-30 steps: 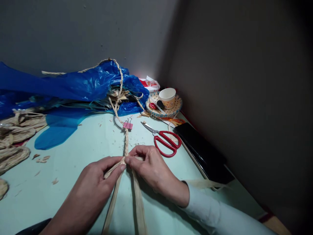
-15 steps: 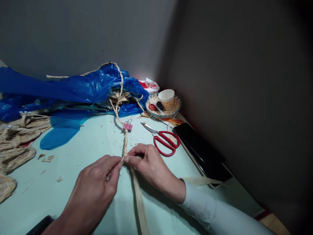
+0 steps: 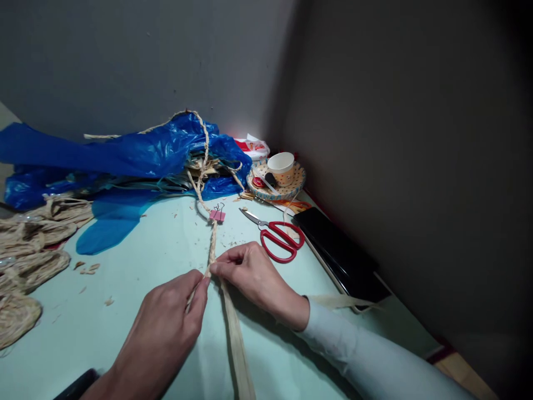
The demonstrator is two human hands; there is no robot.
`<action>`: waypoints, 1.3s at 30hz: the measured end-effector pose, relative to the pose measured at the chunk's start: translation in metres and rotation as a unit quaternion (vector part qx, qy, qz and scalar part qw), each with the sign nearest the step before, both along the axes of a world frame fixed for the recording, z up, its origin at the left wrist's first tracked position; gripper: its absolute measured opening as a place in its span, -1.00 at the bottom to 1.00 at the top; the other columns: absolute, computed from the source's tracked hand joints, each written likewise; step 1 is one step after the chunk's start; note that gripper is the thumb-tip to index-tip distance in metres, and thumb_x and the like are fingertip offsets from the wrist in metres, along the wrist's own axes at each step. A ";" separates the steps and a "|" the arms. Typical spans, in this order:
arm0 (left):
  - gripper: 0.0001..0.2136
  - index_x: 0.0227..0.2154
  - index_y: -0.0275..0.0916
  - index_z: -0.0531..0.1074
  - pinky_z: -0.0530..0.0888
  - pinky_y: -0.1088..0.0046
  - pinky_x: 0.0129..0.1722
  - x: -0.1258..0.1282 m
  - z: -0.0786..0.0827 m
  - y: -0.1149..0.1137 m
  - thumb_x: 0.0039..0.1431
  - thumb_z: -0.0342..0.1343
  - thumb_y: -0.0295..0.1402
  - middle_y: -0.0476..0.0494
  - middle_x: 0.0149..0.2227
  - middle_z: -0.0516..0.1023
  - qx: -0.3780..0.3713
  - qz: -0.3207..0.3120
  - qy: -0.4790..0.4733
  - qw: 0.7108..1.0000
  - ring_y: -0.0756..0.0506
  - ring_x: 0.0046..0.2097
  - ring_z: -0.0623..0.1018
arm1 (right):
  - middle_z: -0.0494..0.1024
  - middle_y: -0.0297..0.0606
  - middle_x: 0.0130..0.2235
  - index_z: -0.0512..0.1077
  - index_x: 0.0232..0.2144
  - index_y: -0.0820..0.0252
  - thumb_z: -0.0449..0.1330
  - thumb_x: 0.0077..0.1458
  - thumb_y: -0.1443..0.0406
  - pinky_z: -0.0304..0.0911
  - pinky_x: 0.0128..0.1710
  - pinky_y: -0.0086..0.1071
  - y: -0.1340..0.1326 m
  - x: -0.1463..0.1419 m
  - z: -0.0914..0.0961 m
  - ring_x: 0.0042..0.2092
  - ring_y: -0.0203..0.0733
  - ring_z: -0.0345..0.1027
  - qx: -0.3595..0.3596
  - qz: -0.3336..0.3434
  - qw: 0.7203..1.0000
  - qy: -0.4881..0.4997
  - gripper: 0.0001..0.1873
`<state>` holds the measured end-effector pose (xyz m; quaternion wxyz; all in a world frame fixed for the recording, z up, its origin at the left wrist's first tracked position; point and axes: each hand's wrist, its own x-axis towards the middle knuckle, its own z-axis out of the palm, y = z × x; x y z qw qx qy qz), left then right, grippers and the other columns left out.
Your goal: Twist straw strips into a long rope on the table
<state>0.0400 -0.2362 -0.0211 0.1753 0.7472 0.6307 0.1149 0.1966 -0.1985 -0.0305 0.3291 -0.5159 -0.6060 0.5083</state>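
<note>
A pale braided cord (image 3: pixel 213 239) runs down the table from a pink binder clip (image 3: pixel 217 215) to my fingers. At the braid's lower end, my left hand (image 3: pixel 172 311) pinches a strand between thumb and forefinger. My right hand (image 3: pixel 250 278) meets it from the other side, thumb and fingers closed on the braid. Below the hands, a wide flat strip of fibre (image 3: pixel 236 344) hangs loose toward the near edge. Another fibre strip (image 3: pixel 337 301) sticks out past my right wrist. Fingertips hide the exact crossing of the strands.
Red-handled scissors (image 3: pixel 283 240) lie beyond my right hand, beside a black phone (image 3: pixel 333 253). Behind are a paper cup (image 3: pixel 281 168) on a woven plate (image 3: pixel 297 180) and a blue plastic bag (image 3: pixel 158 144). Coiled braids (image 3: pixel 37 266) fill the left side.
Both hands stay at the braid's end with only small finger shifts; the left hand has dropped slightly. The whole view has shifted a little, showing more of the coils at left.
</note>
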 end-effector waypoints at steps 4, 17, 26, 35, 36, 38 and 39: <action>-0.69 -0.58 -0.14 0.30 0.29 0.41 -0.54 0.003 -0.007 -0.005 0.29 -0.12 -0.34 -0.02 -0.59 0.46 0.164 -0.042 0.081 0.982 -0.06 -0.60 0.44 | 0.34 -0.39 -0.66 0.43 -0.68 0.28 0.17 -0.01 0.30 0.02 -0.50 -0.45 -0.001 -0.002 -0.001 -0.52 -0.35 0.15 0.006 0.006 1.000 0.005 -0.73; -0.67 -0.36 -0.30 0.53 0.24 0.42 -0.66 0.019 0.000 -0.016 0.22 -0.15 -0.63 -0.16 -0.49 0.52 0.174 -0.097 0.325 0.925 -0.16 -0.58 0.55 | 0.43 -0.35 -0.61 0.43 -0.69 0.25 0.16 0.02 0.33 0.15 -0.37 -0.44 -0.002 -0.004 -0.003 -0.48 -0.32 0.26 -0.027 0.019 0.995 0.096 -0.72; -0.67 -0.30 -0.34 0.53 0.27 0.52 -0.57 0.040 0.001 -0.014 0.16 -0.13 -0.71 -0.19 -0.46 0.51 0.122 -0.060 0.269 0.954 -0.11 -0.45 0.54 | 0.37 -0.37 -0.58 0.46 -0.65 0.32 0.17 0.01 0.36 0.02 -0.44 -0.44 -0.003 -0.004 -0.003 -0.50 -0.37 0.11 -0.107 0.036 0.972 0.208 -0.77; -0.72 -0.16 -0.16 0.52 0.42 0.35 -0.35 0.006 0.006 -0.030 0.23 0.03 -0.14 -0.20 -0.28 0.60 0.143 -0.067 -0.018 0.987 -0.21 -0.29 0.59 | 0.30 -0.42 -0.64 0.48 -0.58 0.34 0.27 0.02 0.28 -0.12 -0.55 -0.47 -0.006 0.006 0.006 -0.58 -0.44 0.01 -0.165 0.028 0.956 0.240 -0.77; -0.74 -0.24 -0.12 0.51 0.42 0.35 -0.28 -0.001 0.011 -0.024 0.25 0.00 -0.11 -0.17 -0.26 0.61 0.104 -0.021 -0.087 0.991 -0.20 -0.25 0.58 | 0.33 -0.41 -0.64 0.50 -0.57 0.34 0.28 0.01 0.27 -0.11 -0.55 -0.47 -0.005 0.007 0.006 -0.58 -0.44 0.03 -0.175 0.027 0.952 0.248 -0.78; -0.74 -0.29 -0.12 0.50 0.42 0.34 -0.21 -0.008 0.017 -0.008 0.20 0.05 -0.06 -0.12 -0.33 0.60 -0.004 0.055 -0.216 0.975 -0.21 -0.21 0.57 | 0.36 -0.39 -0.62 0.52 -0.55 0.34 0.31 -0.04 0.26 -0.10 -0.56 -0.47 -0.003 0.006 0.004 -0.58 -0.43 0.07 -0.195 0.020 0.945 0.261 -0.79; -0.75 -0.32 -0.13 0.49 0.42 0.34 -0.23 -0.009 0.018 0.000 0.18 0.08 -0.07 -0.09 -0.40 0.58 -0.060 0.070 -0.280 0.956 -0.19 -0.25 0.57 | 0.37 -0.39 -0.62 0.53 -0.55 0.34 0.34 -0.08 0.24 -0.10 -0.56 -0.48 -0.002 0.006 0.002 -0.58 -0.43 0.07 -0.201 0.016 0.943 0.264 -0.79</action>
